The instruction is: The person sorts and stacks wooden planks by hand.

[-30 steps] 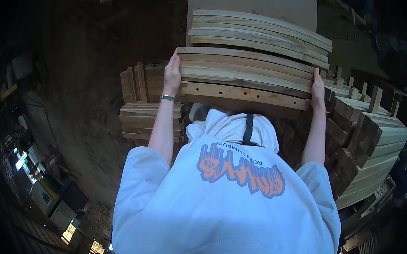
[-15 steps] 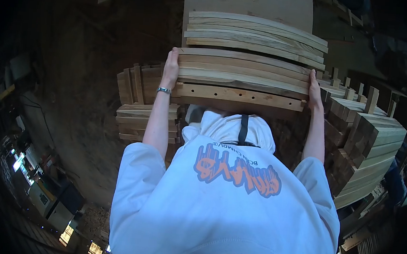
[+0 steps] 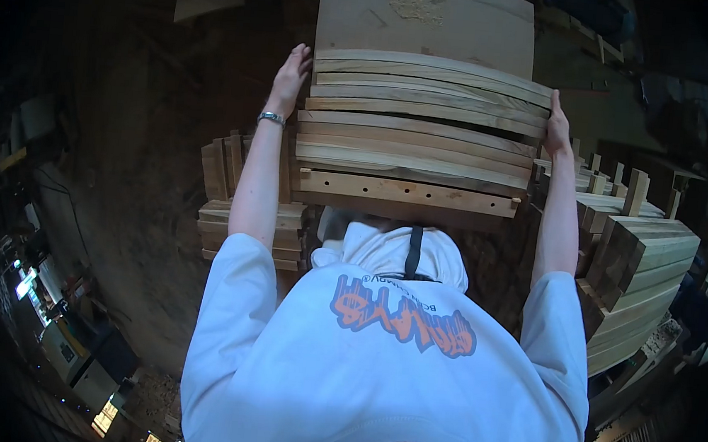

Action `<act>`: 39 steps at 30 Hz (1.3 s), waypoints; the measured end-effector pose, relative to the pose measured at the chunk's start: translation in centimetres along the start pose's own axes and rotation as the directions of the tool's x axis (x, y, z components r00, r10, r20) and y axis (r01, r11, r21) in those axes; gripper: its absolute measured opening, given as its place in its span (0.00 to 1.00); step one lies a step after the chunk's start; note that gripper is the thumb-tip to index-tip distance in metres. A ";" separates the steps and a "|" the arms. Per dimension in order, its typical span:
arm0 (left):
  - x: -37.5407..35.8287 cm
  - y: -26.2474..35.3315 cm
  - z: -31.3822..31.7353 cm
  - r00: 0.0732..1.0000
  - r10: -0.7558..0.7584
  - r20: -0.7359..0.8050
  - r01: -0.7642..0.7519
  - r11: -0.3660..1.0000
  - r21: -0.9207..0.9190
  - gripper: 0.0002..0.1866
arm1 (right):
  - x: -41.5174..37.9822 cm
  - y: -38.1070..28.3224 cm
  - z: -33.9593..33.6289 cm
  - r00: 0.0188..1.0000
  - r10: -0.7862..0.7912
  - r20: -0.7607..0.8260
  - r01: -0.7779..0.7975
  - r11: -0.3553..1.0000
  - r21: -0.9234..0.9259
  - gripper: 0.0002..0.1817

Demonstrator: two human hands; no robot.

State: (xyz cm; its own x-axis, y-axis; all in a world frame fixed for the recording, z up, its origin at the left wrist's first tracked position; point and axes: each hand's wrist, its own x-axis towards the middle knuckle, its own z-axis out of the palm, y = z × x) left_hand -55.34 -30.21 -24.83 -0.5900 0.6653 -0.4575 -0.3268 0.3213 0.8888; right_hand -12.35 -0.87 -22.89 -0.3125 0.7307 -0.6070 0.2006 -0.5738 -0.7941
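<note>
At the near end of the tabletop (image 3: pixel 468 39): far boards (image 3: pixel 431 88), one set, pale timber, laid side by side with long edges together. Right ends run past the tabletop's side.

Next to these, toward the body: near boards (image 3: pixel 413 152), one set, parallel, a dark gap between the two sets. Then a rail (image 3: pixel 406 193), drilled with a row of dark holes.

Left hand (image 3: pixel 291 75): one, extended, holding nothing, just beside the left ends of the far boards and seemingly clear of them. Band (image 3: pixel 272 118) at its wrist.

Right hand (image 3: pixel 558 125): one, fingers straight, laid along the right ends of the far boards, not closed around any; how hard it presses cannot be told.

Handling, far boards: judged stiff and sturdy, moderate in weight singly, heavy as a set. Sawn faces probably grip well against skin; corners may be sharp, splinters possible. Being separate, they could slip lengthwise against one another. Best hold: both ends at once, palms flat across all ends for squaring; for lifting, fingers beneath, few at a time.

Also present: sawdust (image 3: pixel 417 3) on the tabletop; left stack (image 3: pixel 253 234) and right stack (image 3: pixel 642 256), timber, flanking.
</note>
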 end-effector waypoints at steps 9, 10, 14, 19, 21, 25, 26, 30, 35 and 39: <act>-0.8 1.2 1.2 0.999 0.046 0.002 -0.046 0.981 0.188 0.34 | -2.2 1.1 1.5 0.999 0.002 0.044 0.004 0.989 -0.150 0.34; -0.9 1.1 0.9 0.999 0.048 0.018 -0.050 0.970 0.237 0.33 | -2.2 1.4 1.3 0.999 0.001 0.038 0.005 0.990 -0.143 0.34; -2.2 0.2 0.4 0.987 0.144 -0.070 -0.102 0.901 0.422 0.32 | -1.2 1.7 0.7 0.999 -0.009 0.036 0.015 0.986 -0.166 0.37; -2.1 1.3 1.2 0.990 -0.086 -0.112 0.126 0.891 0.437 0.34 | 0.9 2.8 0.4 0.994 -0.072 -0.085 0.024 0.882 -0.470 0.41; -0.3 -0.8 0.4 0.994 -0.013 -0.111 0.072 0.836 0.544 0.35 | 1.1 3.2 0.3 0.997 -0.067 -0.040 0.041 0.884 -0.466 0.43; -0.4 -1.6 -0.5 0.995 0.052 -0.090 -0.002 0.877 0.480 0.31 | -1.3 1.8 0.9 0.999 -0.010 0.041 0.023 0.947 -0.320 0.44; -1.0 -1.2 -0.4 0.998 0.013 -0.055 0.007 0.935 0.354 0.29 | -1.6 1.7 0.6 1.000 -0.008 0.017 0.012 0.952 -0.305 0.42; -4.0 -0.4 -2.4 0.975 -0.220 0.016 0.216 0.968 0.131 0.26 | -3.5 2.5 -1.5 0.999 0.034 0.016 -0.023 0.896 -0.443 0.36; -4.0 -0.4 -3.0 0.966 -0.235 0.109 0.239 0.971 -0.029 0.25 | -3.0 4.0 -2.2 0.980 0.092 0.175 -0.084 0.995 -0.054 0.36; -4.8 -0.3 -1.8 0.942 -0.334 0.032 0.335 0.930 -0.152 0.24 | -3.7 3.9 -2.1 0.971 0.145 0.188 -0.140 0.989 -0.041 0.37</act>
State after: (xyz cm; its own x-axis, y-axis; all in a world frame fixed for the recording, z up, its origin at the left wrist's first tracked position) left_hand -53.75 -34.73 -22.91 -0.4234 0.5408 -0.7268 -0.6138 0.4188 0.6692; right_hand -8.48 -5.03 -23.79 -0.4491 0.5571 -0.6985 0.2803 -0.6545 -0.7022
